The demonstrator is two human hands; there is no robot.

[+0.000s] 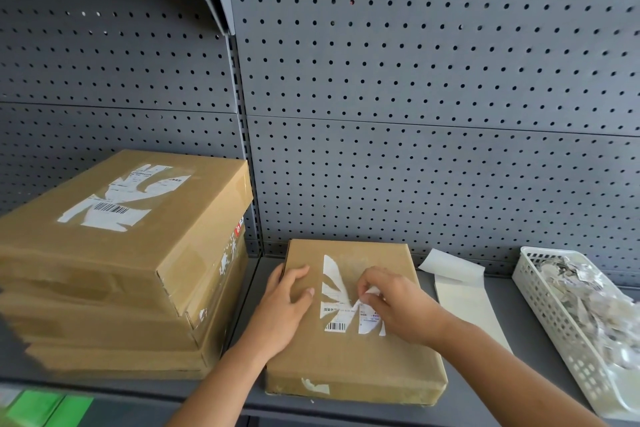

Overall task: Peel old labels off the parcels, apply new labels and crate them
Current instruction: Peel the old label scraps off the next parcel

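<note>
A flat brown parcel (353,364) lies on the grey shelf (519,385) in front of me. On its top is a torn white old label (334,291) with a barcode. My left hand (284,305) rests on the parcel's left part, fingers lightly bent, holding it down. My right hand (398,305) pinches a lifted strip of the label between thumb and fingertips. A strip of blank new labels (464,302) lies just right of the parcel.
A stack of larger brown boxes (121,253) stands on the left, the top one bearing a torn label. A white perforated basket (568,329) with crumpled label scraps sits at the right. Grey pegboard forms the back wall. Something green (52,407) shows at bottom left.
</note>
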